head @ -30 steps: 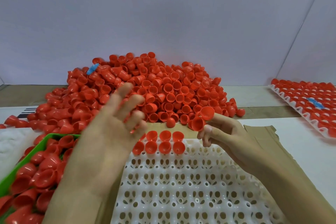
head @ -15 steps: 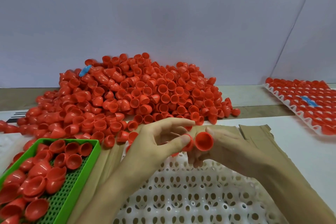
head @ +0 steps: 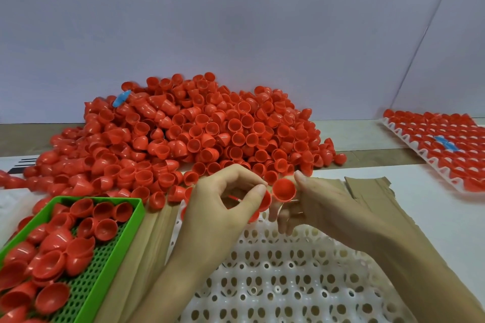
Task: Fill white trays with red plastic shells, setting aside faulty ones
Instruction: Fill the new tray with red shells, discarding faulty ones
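**Two red shells were held over the far edge of the white tray (head: pixel 262 283), one in each hand.**

The left hand (head: pixel 223 207) was curled narrow, with the first shell (head: pixel 264 203) pinched between thumb and forefinger; most of that shell was hidden, so its facing could not be told. The right hand (head: pixel 322 207) was curled too, and the second shell (head: pixel 284 189) was gripped at the fingertips, its open mouth turned toward the camera and its axis running near to far. The two shells were just beside each other. A heap of shells (head: pixel 196 134) was piled farther back against a pale wall (head: pixel 288 47). A green basket (head: pixel 86 286) of shells was seen near left, a filled tray (head: pixel 417 153) far right, and cardboard (head: pixel 367 189) on the white table (head: pixel 433 217).
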